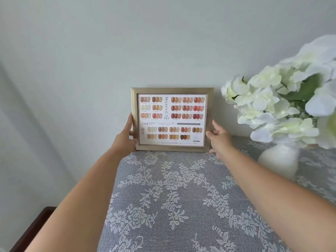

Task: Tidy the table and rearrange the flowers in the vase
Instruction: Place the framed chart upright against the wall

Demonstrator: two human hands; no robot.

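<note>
The fingers of the left hand (pixel 129 131) are wrapped on the left edge of the gold-framed rectangular nail-colour chart (pixel 171 119), thumb in front and the rest going behind, so that hand is clamped on the frame. The fingers of the right hand (pixel 219 136) lie against the lower right edge; they look loosely curled and touching it, but whether they truly grip or only steady it I cannot tell.

The frame stands upright between the two hands at the far edge of the tabletop, its bottom rail on the grey cloth with white floral lace (pixel 172 188) and its back close to the pale wall (pixel 127 42). Its long axis runs left to right, its face turned toward the wearer, and it sits nearly square, with both hands about equally near.

Out to the right, well apart from the frame, the round white vase (pixel 278 161) holds a bunch of white and pale-green flowers (pixel 276 104), closest to the right hand. Judging by this, the frame is being settled, and the flowers are not yet rearranged; the right arm would reach them most easily.
</note>
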